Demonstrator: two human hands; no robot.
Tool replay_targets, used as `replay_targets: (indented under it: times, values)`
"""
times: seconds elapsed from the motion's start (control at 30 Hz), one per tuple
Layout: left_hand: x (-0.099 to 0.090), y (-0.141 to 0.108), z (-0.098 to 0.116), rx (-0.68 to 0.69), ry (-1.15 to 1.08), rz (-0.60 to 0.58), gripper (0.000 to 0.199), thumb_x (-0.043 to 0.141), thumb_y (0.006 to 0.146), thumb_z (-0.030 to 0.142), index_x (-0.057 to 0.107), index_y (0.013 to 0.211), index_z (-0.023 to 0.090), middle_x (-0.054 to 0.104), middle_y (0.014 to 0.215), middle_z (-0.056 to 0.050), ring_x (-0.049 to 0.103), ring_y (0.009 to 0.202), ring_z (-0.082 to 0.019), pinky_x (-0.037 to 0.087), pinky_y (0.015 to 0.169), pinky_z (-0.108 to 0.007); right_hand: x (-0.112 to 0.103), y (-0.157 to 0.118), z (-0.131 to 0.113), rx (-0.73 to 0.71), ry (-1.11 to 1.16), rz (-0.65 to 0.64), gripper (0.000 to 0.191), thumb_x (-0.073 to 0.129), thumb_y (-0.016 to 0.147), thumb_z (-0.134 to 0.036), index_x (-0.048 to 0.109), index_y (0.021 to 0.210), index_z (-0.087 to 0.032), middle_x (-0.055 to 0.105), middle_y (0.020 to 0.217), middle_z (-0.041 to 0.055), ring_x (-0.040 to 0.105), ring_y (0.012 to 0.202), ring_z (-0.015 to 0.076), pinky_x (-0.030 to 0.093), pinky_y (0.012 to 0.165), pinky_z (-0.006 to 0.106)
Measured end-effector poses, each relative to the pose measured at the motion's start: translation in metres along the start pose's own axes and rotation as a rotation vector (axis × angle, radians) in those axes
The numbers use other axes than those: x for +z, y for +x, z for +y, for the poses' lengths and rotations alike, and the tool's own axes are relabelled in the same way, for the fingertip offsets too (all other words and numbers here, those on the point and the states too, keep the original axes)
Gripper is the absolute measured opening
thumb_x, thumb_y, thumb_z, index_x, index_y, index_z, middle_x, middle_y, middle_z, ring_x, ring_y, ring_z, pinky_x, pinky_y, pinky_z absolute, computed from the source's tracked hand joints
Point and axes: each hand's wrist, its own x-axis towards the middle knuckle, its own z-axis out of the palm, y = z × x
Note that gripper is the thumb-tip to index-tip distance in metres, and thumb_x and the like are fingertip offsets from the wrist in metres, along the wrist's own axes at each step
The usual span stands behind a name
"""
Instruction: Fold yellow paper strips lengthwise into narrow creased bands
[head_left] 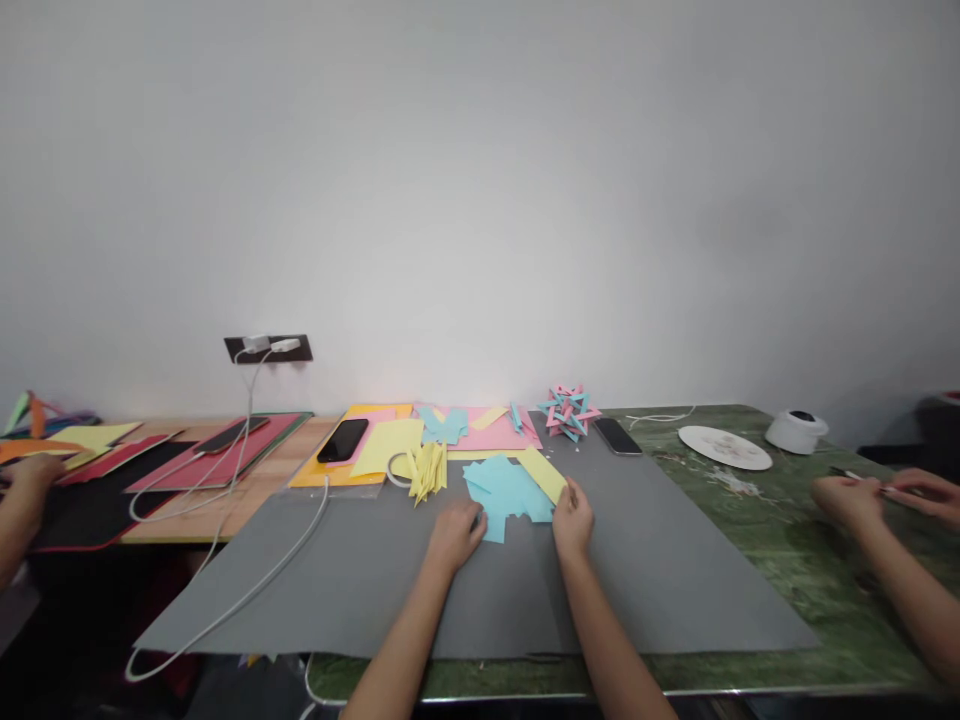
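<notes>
Right hand (573, 514) pinching yellow rectangular paper strip (543, 474) over grey mat (645, 580).
Strip extending up-left from the nearly closed fingertips, above light-blue paper pieces (506, 486); left hand (454, 534) resting half-curled beside their lower-left edge, its hold on anything unclear; folded yellow paper pieces (428, 473) lying just beyond it.

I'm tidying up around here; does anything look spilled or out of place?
Whitish scraps lie strewn on the green tabletop beside the white plate, as if spilled. A white cable also loops across the gray mat and past its front left corner, where it might snag.
</notes>
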Motion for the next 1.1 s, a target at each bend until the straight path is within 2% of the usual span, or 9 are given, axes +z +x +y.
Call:
replay_targets:
  times: [0.2,0.33,0.5,0.7,0.83,0.9,0.97,1.03,1.1]
  values:
    - [0.001,0.002,0.0,0.087,-0.09,-0.006,0.035,0.039,0.075,0.029,0.046,0.109,0.024,0.053,0.108,-0.006,0.045,0.099,-0.021,0.033,0.083,-0.034,0.001,-0.001,-0.008,-0.019,-0.197,-0.153,0.042,0.037,0.072,-0.037,0.051,0.104,-0.014,0.064,0.075,0.0069,0.055,0.079,0.0204,0.027,0.083,0.037]
    - [0.0,0.003,-0.001,0.102,-0.022,-0.031,0.029,0.04,0.074,0.029,0.052,0.1,0.021,0.053,0.105,-0.007,0.047,0.095,-0.021,0.034,0.081,-0.034,0.005,-0.003,-0.014,-0.068,-0.199,-0.247,0.048,0.046,0.064,-0.035,0.047,0.108,-0.016,0.062,0.069,0.0027,0.055,0.074,0.0186,0.034,0.076,0.032]
    - [0.002,0.004,-0.003,0.099,0.045,0.008,0.023,0.041,0.074,0.028,0.056,0.091,0.021,0.053,0.101,-0.007,0.048,0.092,-0.021,0.033,0.081,-0.034,0.014,-0.008,-0.011,-0.093,0.023,-0.387,0.051,0.045,0.06,-0.023,0.046,0.11,-0.014,0.058,0.06,-0.0014,0.053,0.055,0.0131,0.04,0.056,0.024]
    - [0.008,0.005,-0.01,0.019,0.139,0.058,0.031,0.039,0.075,0.03,0.05,0.103,0.019,0.052,0.107,-0.007,0.039,0.106,-0.021,0.02,0.092,-0.04,0.013,-0.007,-0.008,-0.073,0.178,-0.365,0.047,0.041,0.06,-0.018,0.049,0.106,-0.009,0.057,0.059,0.0007,0.051,0.051,0.0118,0.041,0.05,0.021]
    - [0.004,0.004,-0.007,0.004,0.111,0.068,0.037,0.038,0.076,0.027,0.042,0.112,0.018,0.045,0.118,-0.007,0.032,0.113,-0.02,0.019,0.094,-0.038,0.007,-0.007,-0.012,-0.05,0.235,-0.326,0.041,0.043,0.063,-0.023,0.052,0.102,-0.01,0.061,0.07,0.0052,0.055,0.058,0.0144,0.044,0.054,0.024]
    - [0.0,0.003,-0.003,0.011,0.038,0.11,0.036,0.038,0.076,0.025,0.044,0.111,0.019,0.046,0.116,-0.007,0.036,0.109,-0.019,0.023,0.092,-0.037,0.008,-0.011,-0.018,-0.069,0.292,-0.358,0.035,0.045,0.065,-0.026,0.055,0.095,-0.012,0.061,0.085,0.0087,0.056,0.072,0.0173,0.045,0.063,0.026]
    - [-0.004,0.002,0.001,-0.025,-0.072,0.216,0.031,0.04,0.076,0.026,0.05,0.104,0.02,0.053,0.108,-0.007,0.043,0.103,-0.019,0.027,0.089,-0.036,0.012,-0.018,-0.025,-0.058,0.379,-0.428,0.033,0.047,0.066,-0.03,0.056,0.092,-0.013,0.06,0.091,0.0092,0.056,0.079,0.0189,0.044,0.068,0.028]
    - [-0.006,0.003,0.002,-0.196,-0.221,0.404,0.029,0.045,0.072,0.031,0.054,0.097,0.019,0.059,0.096,-0.008,0.048,0.095,-0.022,0.031,0.085,-0.038,0.019,-0.026,-0.033,-0.02,0.446,-0.487,0.032,0.047,0.068,-0.034,0.057,0.091,-0.014,0.061,0.088,0.0095,0.057,0.077,0.0192,0.045,0.067,0.03]
    - [-0.007,0.008,-0.001,-0.326,-0.492,0.482,0.029,0.052,0.066,0.035,0.058,0.088,0.016,0.062,0.084,-0.008,0.054,0.083,-0.021,0.039,0.074,-0.034,0.025,-0.035,-0.041,-0.005,0.469,-0.546,0.032,0.049,0.068,-0.038,0.058,0.087,-0.015,0.062,0.087,0.0094,0.057,0.078,0.0197,0.045,0.067,0.031]
